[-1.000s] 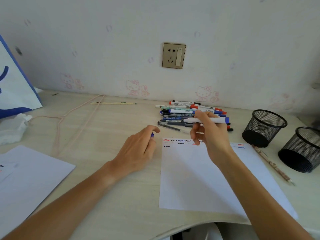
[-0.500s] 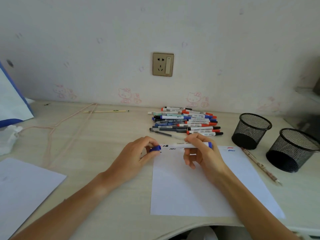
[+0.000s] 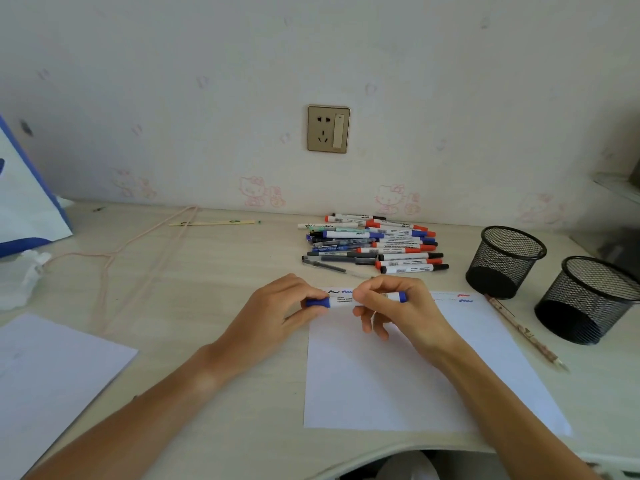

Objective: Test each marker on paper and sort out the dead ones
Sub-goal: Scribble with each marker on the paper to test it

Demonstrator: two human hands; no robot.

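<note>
A white marker with blue ends (image 3: 341, 301) lies level between both hands, just above the top edge of the test paper (image 3: 398, 379). My left hand (image 3: 280, 306) pinches its blue cap at the left end. My right hand (image 3: 398, 303) grips the barrel near the right end. The paper carries short black, blue and red squiggles along its top. A pile of several markers and pens (image 3: 375, 244) lies behind the paper, near the wall.
Two black mesh cups (image 3: 504, 261) (image 3: 588, 299) stand at the right, with a pencil (image 3: 523, 330) lying in front of them. Another sheet of paper (image 3: 52, 379) lies at the left, a blue-and-white bag (image 3: 24, 202) and crumpled tissue (image 3: 24, 275) beyond it. A pink cord (image 3: 138, 251) loops across the desk.
My right hand brought the marker down from over the pile to the paper's top edge. My left hand came across with the blue cap and now holds it on the marker's left end.
</note>
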